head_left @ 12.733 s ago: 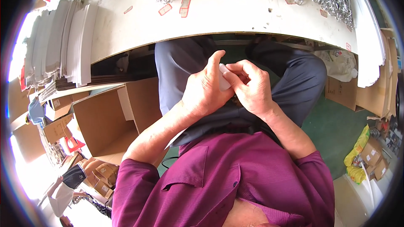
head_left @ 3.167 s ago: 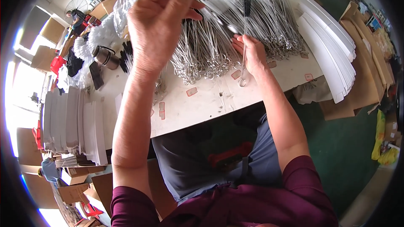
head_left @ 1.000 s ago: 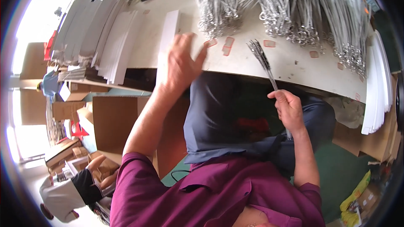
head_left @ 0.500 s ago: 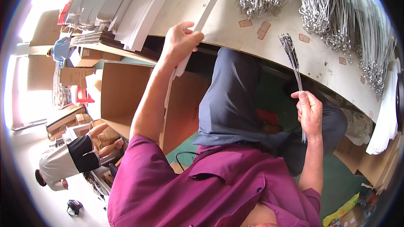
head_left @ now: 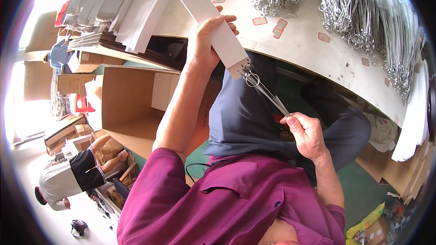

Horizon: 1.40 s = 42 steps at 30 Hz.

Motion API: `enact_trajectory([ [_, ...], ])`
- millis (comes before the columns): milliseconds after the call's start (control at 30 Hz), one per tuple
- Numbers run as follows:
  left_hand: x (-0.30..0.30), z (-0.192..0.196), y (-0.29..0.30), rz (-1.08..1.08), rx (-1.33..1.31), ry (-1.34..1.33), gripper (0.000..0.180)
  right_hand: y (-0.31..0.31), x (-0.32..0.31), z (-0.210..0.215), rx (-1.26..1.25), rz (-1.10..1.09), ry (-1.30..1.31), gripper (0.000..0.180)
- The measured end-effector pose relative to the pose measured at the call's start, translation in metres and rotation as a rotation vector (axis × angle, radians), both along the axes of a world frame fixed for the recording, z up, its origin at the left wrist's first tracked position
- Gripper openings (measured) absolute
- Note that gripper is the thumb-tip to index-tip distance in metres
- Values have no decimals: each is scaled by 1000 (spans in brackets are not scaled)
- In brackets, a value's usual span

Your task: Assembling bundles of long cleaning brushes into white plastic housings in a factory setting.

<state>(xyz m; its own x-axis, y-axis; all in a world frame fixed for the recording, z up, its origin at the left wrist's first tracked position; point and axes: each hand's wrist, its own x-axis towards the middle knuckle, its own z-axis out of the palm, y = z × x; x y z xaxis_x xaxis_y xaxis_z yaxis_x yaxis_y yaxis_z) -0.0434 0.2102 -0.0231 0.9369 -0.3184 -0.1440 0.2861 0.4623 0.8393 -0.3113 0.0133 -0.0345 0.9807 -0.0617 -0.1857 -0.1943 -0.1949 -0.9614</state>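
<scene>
My left hand [head_left: 206, 43] is closed around a long, narrow white paper box [head_left: 230, 47], tilted with its lower end toward my right hand. My right hand [head_left: 309, 135] pinches a small bundle of thin wire brushes [head_left: 274, 97] by their wire stems. Dark bristle tips and a metal loop on the bundle lie right at the box's lower end. Whether any tips are inside the box I cannot tell. Both hands are above my lap, in front of the table edge.
On the white table [head_left: 313, 52] lie heaps of wire brushes [head_left: 347, 22] at the far right and stacked flat white boxes [head_left: 141, 13] at the left. An open brown carton [head_left: 127, 104] stands left of my legs. Another person [head_left: 68, 177] bends at the far left.
The white box has turned and come over my lap, its broad face now showing. My right hand has moved left, tipping the brush bundle from upright toward the box's lower end.
</scene>
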Motion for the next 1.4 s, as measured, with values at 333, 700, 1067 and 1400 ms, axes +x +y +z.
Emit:
enact_trajectory([
  [333, -27, 2, -24, 58, -128, 100, 40, -4, 4, -9, -238, -61, -96, 28],
  [700, -65, -5, -56, 45, -127, 149, 31, -15, 27, -7, -183, -19, 4, 29],
  [1067, -107, -20, -62, -159, 20, 139, 46, -26, 54, -2, -215, -78, -42, 50],
  [1400, -118, 56, -37, -562, 1119, -1514, 69, -58, 37, 25, -381, 86, 97, 40],
])
